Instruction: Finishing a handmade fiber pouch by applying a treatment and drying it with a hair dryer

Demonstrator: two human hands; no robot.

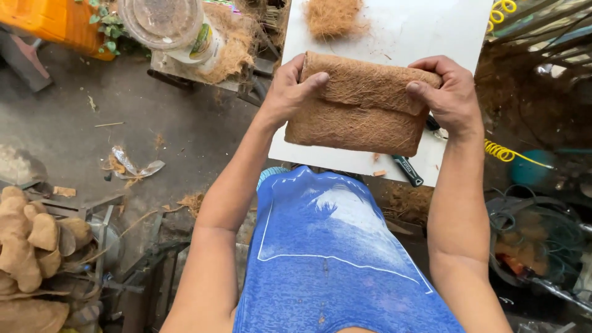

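We have a single view, from a camera worn on the head, and it looks steeply down over the chest and both forearms. We sit close above the white board, which fills the upper middle, while the grey floor falls away at left. No second view shares this scene.

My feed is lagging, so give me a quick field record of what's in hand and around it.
left hand: grips left end of the mat, thumb on top
right hand: grips right end of the mat, thumb on top
mat: brown fibre mat, top edge folded over, held above the board
board: white, under the mat
loose fibre: tuft at far side of board
tool: dark handle poking out under the mat, near board edge
hose: yellow coil, right of board
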